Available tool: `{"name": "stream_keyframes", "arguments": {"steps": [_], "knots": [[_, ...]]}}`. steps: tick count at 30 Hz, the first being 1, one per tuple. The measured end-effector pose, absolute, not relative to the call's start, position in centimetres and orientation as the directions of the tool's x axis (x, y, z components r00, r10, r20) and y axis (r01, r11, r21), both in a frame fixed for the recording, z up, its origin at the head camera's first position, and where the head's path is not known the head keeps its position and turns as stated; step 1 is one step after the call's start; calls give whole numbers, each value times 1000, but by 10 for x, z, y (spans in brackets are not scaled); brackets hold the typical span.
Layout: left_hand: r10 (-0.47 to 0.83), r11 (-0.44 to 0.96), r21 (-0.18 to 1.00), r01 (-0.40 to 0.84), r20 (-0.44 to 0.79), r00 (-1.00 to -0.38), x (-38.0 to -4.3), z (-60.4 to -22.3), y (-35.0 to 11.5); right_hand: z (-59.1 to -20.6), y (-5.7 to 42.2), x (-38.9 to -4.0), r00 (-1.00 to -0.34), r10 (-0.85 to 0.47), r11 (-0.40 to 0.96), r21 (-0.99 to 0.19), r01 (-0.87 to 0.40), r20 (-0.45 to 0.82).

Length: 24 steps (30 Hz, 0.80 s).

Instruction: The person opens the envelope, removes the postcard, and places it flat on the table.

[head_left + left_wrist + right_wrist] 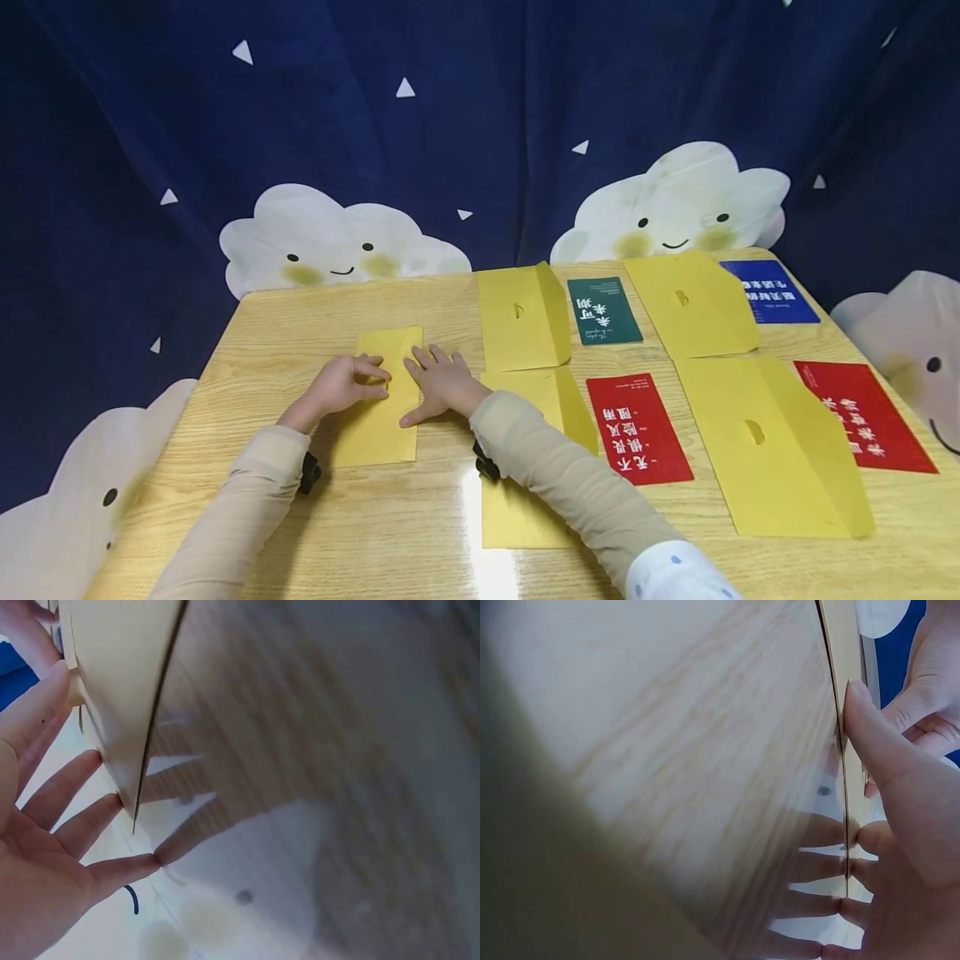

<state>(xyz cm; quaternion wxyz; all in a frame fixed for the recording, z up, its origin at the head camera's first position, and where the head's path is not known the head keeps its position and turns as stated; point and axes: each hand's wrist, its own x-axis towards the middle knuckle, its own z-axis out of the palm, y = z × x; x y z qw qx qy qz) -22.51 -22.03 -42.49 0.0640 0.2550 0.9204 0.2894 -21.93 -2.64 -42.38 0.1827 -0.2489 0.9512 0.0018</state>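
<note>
A yellow envelope [375,442] lies flat on the left half of the table, under both hands. The left hand [348,383] has its thumb and index finger pinched together at a small raised tab [76,688] on the envelope's middle; its other fingers rest on the paper by the left edge. The right hand [442,383] lies with fingers spread over the right edge. Its thumb [862,724] presses on the envelope, while the other fingertips touch the paper and the table beside it.
Right of the hands lie more yellow envelopes [517,312] with raised flaps, one partly under the right forearm. Among them are a green card [611,325], red cards [637,425] and a blue card [787,300]. A dark blue curtain [480,125] with clouds hangs behind the wooden table [405,533].
</note>
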Motion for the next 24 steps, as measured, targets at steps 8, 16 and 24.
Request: {"name": "stream_keyframes", "arguments": {"steps": [8, 16, 24], "knots": [[469, 723, 578, 379, -7, -883, -225, -426, -221, -418, -29, -218, -813, -490, 870, -121, -478, -315], [459, 723, 579, 376, 4, -888, -226, -425, -222, -423, -45, -216, -860, -430, 901, -69, -429, -275], [459, 717, 596, 362, -13, -888, -225, -423, -222, -424, -56, -213, -886, -368, 924, -6, -382, -284]]}}
